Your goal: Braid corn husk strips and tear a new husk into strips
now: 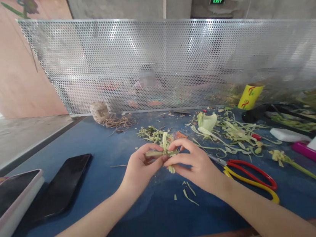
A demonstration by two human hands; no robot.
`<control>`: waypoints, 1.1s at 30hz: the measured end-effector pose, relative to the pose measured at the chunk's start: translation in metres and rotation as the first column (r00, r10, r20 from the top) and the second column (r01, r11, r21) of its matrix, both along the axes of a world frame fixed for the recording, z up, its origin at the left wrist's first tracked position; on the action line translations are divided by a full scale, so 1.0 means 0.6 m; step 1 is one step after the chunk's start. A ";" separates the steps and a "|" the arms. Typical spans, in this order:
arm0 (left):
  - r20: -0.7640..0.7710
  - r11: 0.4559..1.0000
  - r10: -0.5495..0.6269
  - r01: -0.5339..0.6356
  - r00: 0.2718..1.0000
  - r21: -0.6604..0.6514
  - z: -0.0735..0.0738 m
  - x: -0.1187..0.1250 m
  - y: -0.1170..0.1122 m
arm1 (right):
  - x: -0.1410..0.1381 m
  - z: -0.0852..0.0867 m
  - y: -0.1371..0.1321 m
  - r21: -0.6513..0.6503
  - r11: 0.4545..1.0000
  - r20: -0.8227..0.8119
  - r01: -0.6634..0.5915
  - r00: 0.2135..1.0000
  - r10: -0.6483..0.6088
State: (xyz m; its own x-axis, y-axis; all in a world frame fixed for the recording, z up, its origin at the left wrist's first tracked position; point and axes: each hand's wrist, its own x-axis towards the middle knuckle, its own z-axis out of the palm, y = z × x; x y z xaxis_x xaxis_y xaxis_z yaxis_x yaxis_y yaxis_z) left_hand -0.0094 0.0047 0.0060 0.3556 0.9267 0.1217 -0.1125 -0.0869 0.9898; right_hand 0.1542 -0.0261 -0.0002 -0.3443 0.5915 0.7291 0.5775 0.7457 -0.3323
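Observation:
Both hands meet above the middle of the blue table (112,147). My left hand (141,168) pinches one end of a small piece made of pale green leaf strips (165,148), crossed over each other. My right hand (190,160) pinches the same piece from the right, fingers curled round it. Short green trimmings (188,193) lie on the table just below the hands.
Red and yellow scissors (251,174) lie right of my right hand. A heap of leaf strips (228,129) spreads behind. A black phone (61,186) and a white-edged tablet (1,203) lie left. Twine (119,121) and a perforated metal screen (167,55) stand at the back.

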 end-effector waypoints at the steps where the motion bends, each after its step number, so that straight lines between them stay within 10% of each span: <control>1: -0.018 0.999 0.023 -0.022 1.000 0.042 0.000 -0.001 0.002 | -0.002 -0.002 0.002 -0.073 0.997 -0.081 -0.019 0.997 0.013; 13: -0.168 0.949 0.177 -0.123 0.970 0.290 -0.003 0.000 -0.001 | -0.016 -0.004 0.010 -0.570 0.793 -0.599 -0.215 0.769 -0.222; 20: -0.015 0.993 0.070 -0.068 0.997 0.092 0.002 0.004 -0.010 | -0.014 -0.021 0.023 -0.556 0.668 -0.777 -0.495 0.595 -0.206; 25: 0.087 0.998 0.031 -0.026 0.996 -0.062 -0.002 0.007 -0.008 | -0.014 -0.022 0.022 -0.606 0.646 -0.722 -0.464 0.663 -0.200; 33: 0.233 0.967 0.047 0.014 0.971 -0.254 -0.004 0.001 0.002 | -0.009 -0.022 -0.003 -0.249 0.961 -0.292 -0.118 0.956 0.041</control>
